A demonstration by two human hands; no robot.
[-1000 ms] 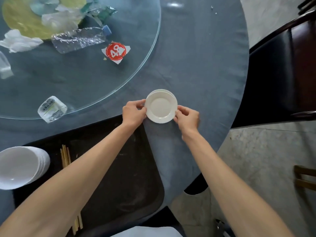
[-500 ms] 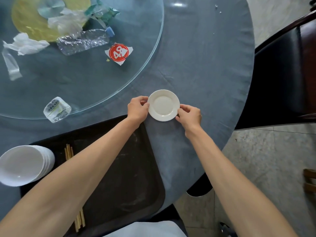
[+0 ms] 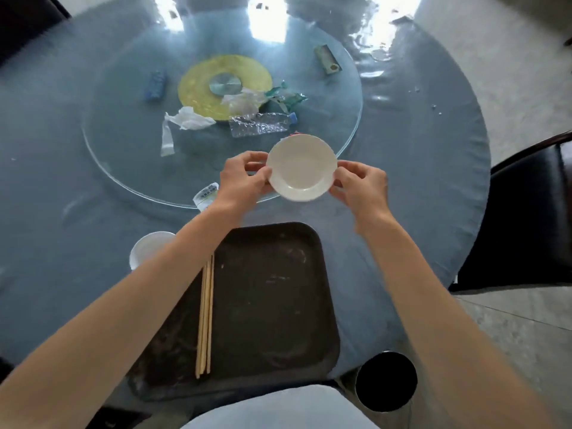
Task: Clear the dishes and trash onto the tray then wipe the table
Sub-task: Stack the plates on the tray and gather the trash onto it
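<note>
White round saucers (image 3: 301,167), a small shallow stack by the look of the doubled rim, are up in the air between both hands, held over the near edge of the round glass turntable (image 3: 346,72) and beyond the far end of the tray. Left hand (image 3: 240,178) pinches the left rim, thumb on top and fingers curled beneath; right hand (image 3: 360,184) pinches the right rim the same way. The stack tilts slightly toward the camera, its hollow face showing.

Down below, the dark rectangular plastic tray (image 3: 272,305) lies on the grey-blue tablecloth (image 3: 418,168) at the near side of the table, its surface scuffed and smeared. Pale wooden chopsticks (image 3: 205,317) lie lengthwise along its left part, just beside the left forearm. White bowls (image 3: 148,247) sit at the tray's left, partly hidden by that arm, and whether they rest on the tray I cannot tell.

On the turntable: a crushed clear plastic bottle with a blue cap (image 3: 261,123), crumpled white tissue (image 3: 188,119), clear and green wrappers (image 3: 284,96), a small blue packet (image 3: 154,85) and an olive-green box (image 3: 326,59), all around a yellow centre disc (image 3: 201,85). A small clear wrapped pack (image 3: 205,193) peeks out at the glass edge behind the left wrist. A dark chair (image 3: 526,212) stands at the right of the table.
</note>
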